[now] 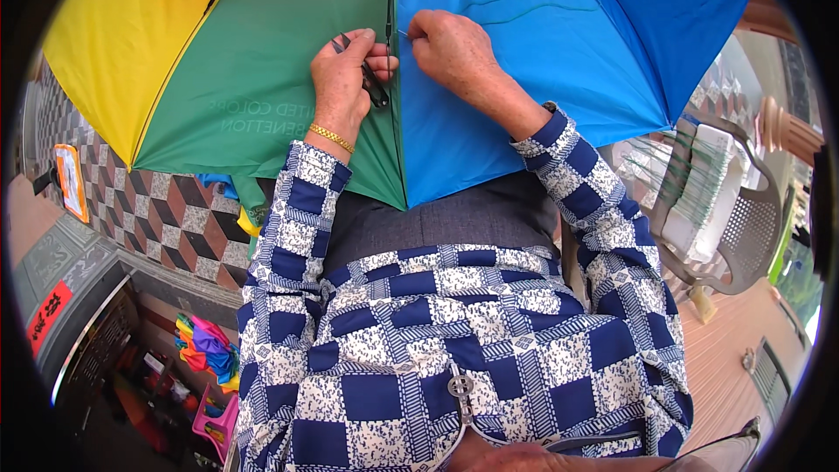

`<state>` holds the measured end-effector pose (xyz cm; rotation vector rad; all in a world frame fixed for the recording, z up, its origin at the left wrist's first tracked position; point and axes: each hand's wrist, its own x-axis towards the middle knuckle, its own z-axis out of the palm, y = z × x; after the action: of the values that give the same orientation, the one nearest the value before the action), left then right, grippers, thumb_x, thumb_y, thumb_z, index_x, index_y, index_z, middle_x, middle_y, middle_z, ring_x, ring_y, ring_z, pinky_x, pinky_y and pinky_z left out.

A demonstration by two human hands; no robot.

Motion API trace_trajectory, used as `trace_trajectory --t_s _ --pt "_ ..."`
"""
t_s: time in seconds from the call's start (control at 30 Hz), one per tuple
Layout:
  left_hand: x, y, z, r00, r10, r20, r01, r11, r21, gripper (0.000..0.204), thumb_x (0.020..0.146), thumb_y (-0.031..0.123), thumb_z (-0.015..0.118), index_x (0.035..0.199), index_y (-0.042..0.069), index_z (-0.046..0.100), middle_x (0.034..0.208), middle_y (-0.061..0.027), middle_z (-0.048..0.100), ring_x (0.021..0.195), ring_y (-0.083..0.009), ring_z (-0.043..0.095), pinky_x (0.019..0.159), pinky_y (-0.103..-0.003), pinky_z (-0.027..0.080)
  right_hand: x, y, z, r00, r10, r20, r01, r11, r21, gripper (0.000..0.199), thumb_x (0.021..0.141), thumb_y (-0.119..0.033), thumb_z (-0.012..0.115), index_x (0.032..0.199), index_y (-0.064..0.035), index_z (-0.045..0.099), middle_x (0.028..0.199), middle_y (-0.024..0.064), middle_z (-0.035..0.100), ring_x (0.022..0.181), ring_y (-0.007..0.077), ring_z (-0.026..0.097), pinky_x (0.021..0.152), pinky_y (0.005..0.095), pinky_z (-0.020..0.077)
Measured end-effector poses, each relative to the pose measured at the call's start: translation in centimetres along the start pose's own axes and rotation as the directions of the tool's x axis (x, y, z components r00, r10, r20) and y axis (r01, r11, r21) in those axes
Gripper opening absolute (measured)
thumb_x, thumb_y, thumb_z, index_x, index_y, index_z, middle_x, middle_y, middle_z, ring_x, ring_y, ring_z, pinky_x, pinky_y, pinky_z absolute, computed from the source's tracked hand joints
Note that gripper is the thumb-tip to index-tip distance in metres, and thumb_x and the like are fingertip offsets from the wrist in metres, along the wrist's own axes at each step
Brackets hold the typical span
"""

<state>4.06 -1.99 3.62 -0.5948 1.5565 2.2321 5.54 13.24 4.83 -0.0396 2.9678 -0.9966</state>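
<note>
Thin, smooth cloth with a soft sheen on the umbrella (pixel 262 79), lightly creased. Hard, dark and slightly glossy on the small tool (pixel 376 89); dark, metal-looking on the rib (pixel 389 0). Shiny gold-coloured metal on the bracelet (pixel 330 136). Soft, matt, wrinkled cloth on the shirt (pixel 367 393); dull metal-looking finish on the zip pull (pixel 461 385). Matt, perforated plastic on the chair (pixel 759 229); smooth plastic on the pink basket (pixel 229 419). Speckled, stone-like finish on the floor tiles (pixel 166 210). Flat and paper-like on the red strip (pixel 51 315).

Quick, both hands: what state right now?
Left hand: closed, holding a black tool.
Right hand: fingers closed over the blue umbrella panel; can't tell whether they hold anything.
</note>
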Motion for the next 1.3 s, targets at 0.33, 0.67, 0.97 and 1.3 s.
trace_trajectory --t_s 0.33,0.67,0.97,1.3 --pt "-0.3 0.1 0.2 1.000 -0.008 -0.004 0.008 1.000 -0.015 0.018 0.085 0.010 0.059 0.095 -0.003 0.051 0.072 -0.0114 0.059 0.055 -0.0194 0.061 0.046 -0.027 0.047 0.2 0.0 0.2 1.000 -0.017 0.005 0.017 1.000 0.005 0.017 0.074 -0.009 0.051 0.083 -0.0055 0.065 0.083 0.0136 0.064 0.079 0.0321 0.061 0.069 0.0420 0.0481" --pt "0.3 -0.6 0.0 0.999 -0.003 0.053 0.002 1.000 0.018 0.013 0.086 0.009 0.059 0.091 -0.001 0.053 0.071 -0.0084 0.059 0.056 -0.0169 0.060 0.047 -0.025 0.047 1.1 0.0 1.3 0.998 -0.035 -0.050 0.038 0.997 0.069 0.015 0.075 -0.012 0.055 0.083 -0.0045 0.064 0.082 0.0135 0.064 0.077 0.0313 0.061 0.068 0.0411 0.0479" --pt "0.4 0.0 0.3 0.990 -0.036 0.133 0.021 0.994 0.110 0.011 0.087 0.010 0.058 0.092 0.001 0.053 0.071 -0.0065 0.059 0.056 -0.0160 0.060 0.048 -0.024 0.046 1.4 0.5 0.0 0.994 -0.101 0.049 0.098 0.992 0.077 0.012 0.075 -0.013 0.056 0.081 -0.0038 0.062 0.079 0.0137 0.063 0.075 0.0310 0.060 0.066 0.0408 0.0474" --pt "-0.8 -0.5 1.1 0.993 0.115 -0.018 -0.115 0.993 0.001 0.012 0.085 0.009 0.057 0.089 0.000 0.050 0.071 -0.0082 0.056 0.051 -0.0189 0.061 0.043 -0.026 0.045 -0.1 0.6 -2.9 0.953 -0.299 -0.057 0.283 0.940 -0.192 0.012 0.072 -0.018 0.065 0.076 -0.0073 0.061 0.079 0.0088 0.056 0.078 0.0296 0.057 0.063 0.0398 0.0469"
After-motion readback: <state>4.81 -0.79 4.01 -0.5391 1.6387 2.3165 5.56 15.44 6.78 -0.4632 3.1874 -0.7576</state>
